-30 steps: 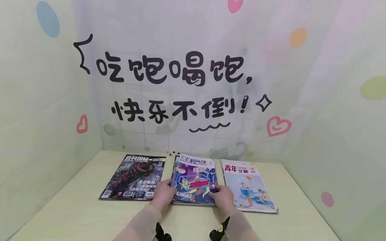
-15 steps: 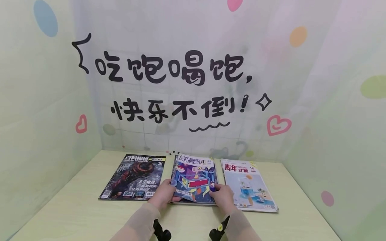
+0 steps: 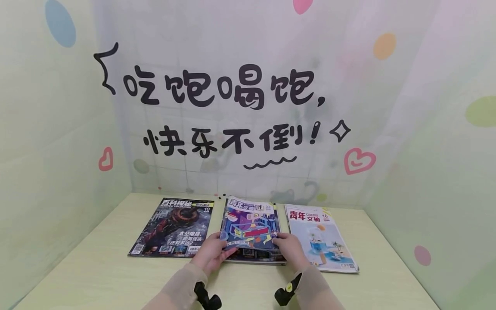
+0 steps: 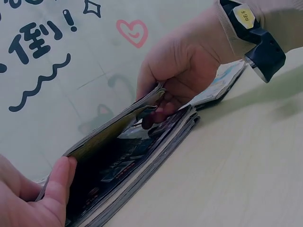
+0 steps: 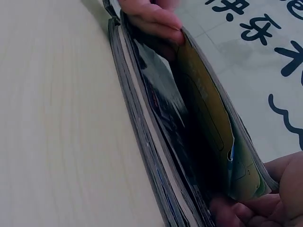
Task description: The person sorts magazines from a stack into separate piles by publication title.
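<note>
A purple illustrated magazine is lifted at its near edge over a stack of magazines, the top one with a dark cover. My left hand pinches its near left side, thumb above and fingers beneath. At the near right side my right hand grips it the same way. Both wrist views show a dark gap between the raised magazine and the stack. Its underside, a yellow-green page, hangs slightly loose near the right hand.
Left of the stack lies a black magazine with a red machine on its cover. A white magazine lies to the right, close to my right hand. All are on a pale wooden table, before a printed backdrop.
The purple magazine's near edge has risen off the stack, uncovering the dark cover beneath. Both hands have risen with it, and the left fingers now show underneath.
</note>
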Demonstrator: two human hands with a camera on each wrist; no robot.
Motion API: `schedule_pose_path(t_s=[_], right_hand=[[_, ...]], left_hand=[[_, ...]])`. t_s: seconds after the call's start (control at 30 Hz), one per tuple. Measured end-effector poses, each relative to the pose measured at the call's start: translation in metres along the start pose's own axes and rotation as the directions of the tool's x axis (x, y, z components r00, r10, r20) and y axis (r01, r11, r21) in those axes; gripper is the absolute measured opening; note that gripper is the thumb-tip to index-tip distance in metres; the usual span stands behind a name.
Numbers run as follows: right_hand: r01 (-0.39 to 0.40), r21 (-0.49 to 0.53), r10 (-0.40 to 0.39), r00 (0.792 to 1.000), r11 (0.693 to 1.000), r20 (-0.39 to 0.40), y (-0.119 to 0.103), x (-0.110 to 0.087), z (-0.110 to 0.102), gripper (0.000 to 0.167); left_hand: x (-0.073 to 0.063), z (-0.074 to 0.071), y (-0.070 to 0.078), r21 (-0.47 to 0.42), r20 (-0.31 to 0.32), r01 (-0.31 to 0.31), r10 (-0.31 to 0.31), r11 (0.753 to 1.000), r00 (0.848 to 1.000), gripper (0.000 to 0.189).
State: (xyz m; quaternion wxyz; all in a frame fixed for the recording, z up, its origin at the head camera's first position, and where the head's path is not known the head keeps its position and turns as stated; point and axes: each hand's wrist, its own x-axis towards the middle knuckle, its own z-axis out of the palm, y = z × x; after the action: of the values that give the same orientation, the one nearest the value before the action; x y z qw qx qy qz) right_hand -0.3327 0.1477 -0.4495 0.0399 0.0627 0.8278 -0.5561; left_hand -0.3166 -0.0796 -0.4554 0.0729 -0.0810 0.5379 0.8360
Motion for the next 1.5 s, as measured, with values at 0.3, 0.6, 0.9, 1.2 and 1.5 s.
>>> schedule_pose_path(t_s=[0.3, 0.6, 0.9, 1.2, 1.5], right_hand=[[-0.072, 0.347, 0.023, 0.989, 0.935, 0.143, 0.007, 0.001, -0.003, 0.051], [-0.055, 0.289, 0.033, 0.996, 0.956, 0.079, 0.006, -0.002, 0.001, 0.052], [-0.031, 0.333, 0.028, 1.000, 0.942, 0.015, 0.012, -0.002, 0.005, 0.052], [-0.005, 0.394, 0.013, 1.000, 0.919, -0.018, 0.013, -0.008, -0.007, 0.053], [0.032, 0.427, -0.003, 0.998, 0.904, -0.068, 0.025, -0.013, -0.044, 0.054]], left_hand=[[-0.002, -0.003, -0.002, 0.148, 0.022, -0.019, 0.016, 0.989, 1.000, 0.052], [0.000, -0.012, 0.008, 0.462, 0.058, -0.080, 0.060, 0.883, 0.996, 0.061], [-0.002, -0.013, 0.004, 0.387, 0.079, -0.106, 0.081, 0.916, 0.994, 0.060], [-0.008, -0.002, -0.001, 0.330, 0.091, -0.116, 0.091, 0.937, 0.992, 0.060], [-0.011, 0.032, -0.020, 0.271, 0.150, -0.158, 0.121, 0.949, 0.981, 0.065]])
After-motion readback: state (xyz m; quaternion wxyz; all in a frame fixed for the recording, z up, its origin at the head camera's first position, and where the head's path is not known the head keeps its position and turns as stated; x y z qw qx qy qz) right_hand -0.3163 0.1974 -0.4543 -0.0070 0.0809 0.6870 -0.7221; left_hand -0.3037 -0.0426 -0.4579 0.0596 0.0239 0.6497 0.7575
